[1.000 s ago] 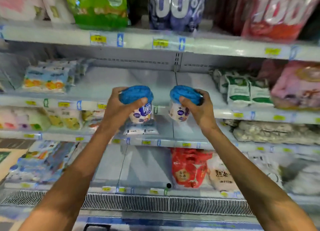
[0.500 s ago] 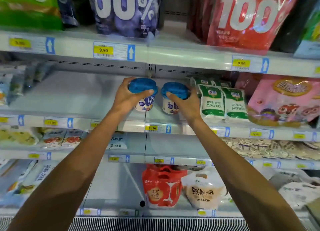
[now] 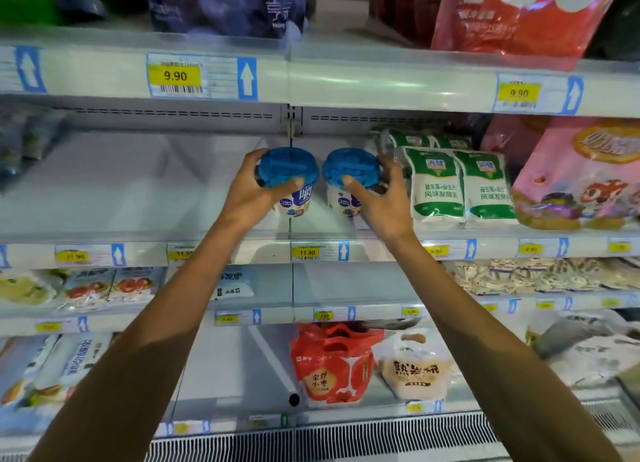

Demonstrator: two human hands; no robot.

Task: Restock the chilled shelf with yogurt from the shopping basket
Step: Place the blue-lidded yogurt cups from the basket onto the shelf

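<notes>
Yogurt tubs (image 3: pixel 294 188), white plastic with blue lids, look basically parked on the white chilled shelf (image 3: pixel 131 215), left hand (image 3: pixel 249 198) and right hand (image 3: pixel 381 207) each gripping one, so next: let go.

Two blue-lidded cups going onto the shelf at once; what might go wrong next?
The right hand grips the right yogurt cup beside the green-and-white pouches; pulling the hand out may topple a pouch. The left hand holds the left yogurt cup almost against the other, so a nudge could tip either. Whether both bases rest on the shelf is unclear; early release might drop them.
</notes>
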